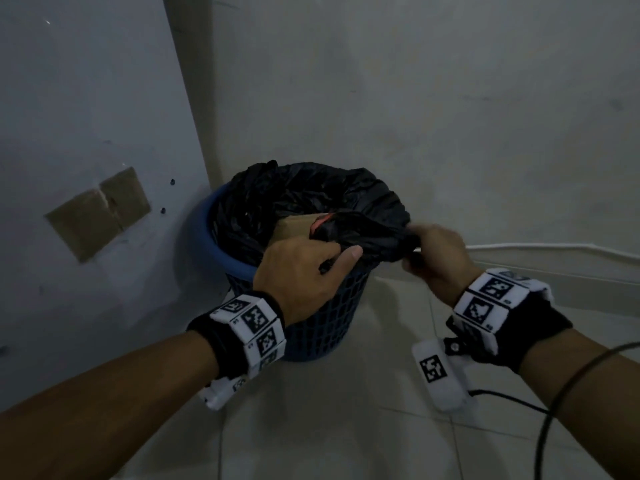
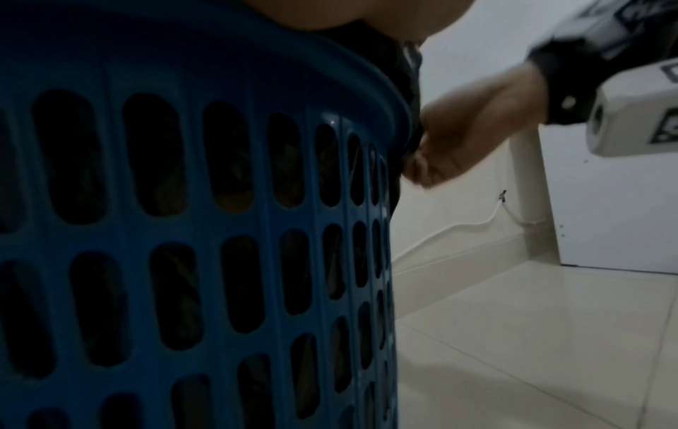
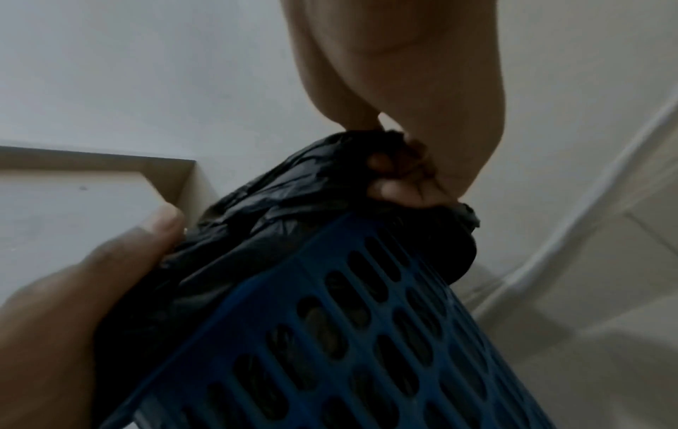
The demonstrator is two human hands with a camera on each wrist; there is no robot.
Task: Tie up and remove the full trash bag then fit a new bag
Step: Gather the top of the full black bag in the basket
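Pale floor tiles (image 1: 346, 427) and grey walls (image 1: 450, 98) surrounded a blue slotted plastic bin (image 1: 322, 327); left hand (image 1: 301, 271) and right hand (image 1: 436, 258) each gripped the crinkled black trash bag (image 1: 311, 199).

your crinkled black plastic trash bag (image 1: 311, 195) sits in the blue slotted plastic bin (image 1: 322, 327), mouth open, near edge bunched off the rim.

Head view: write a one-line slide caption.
Both hands, left hand and right hand, grip the black trash bag at the blue basket's rim.
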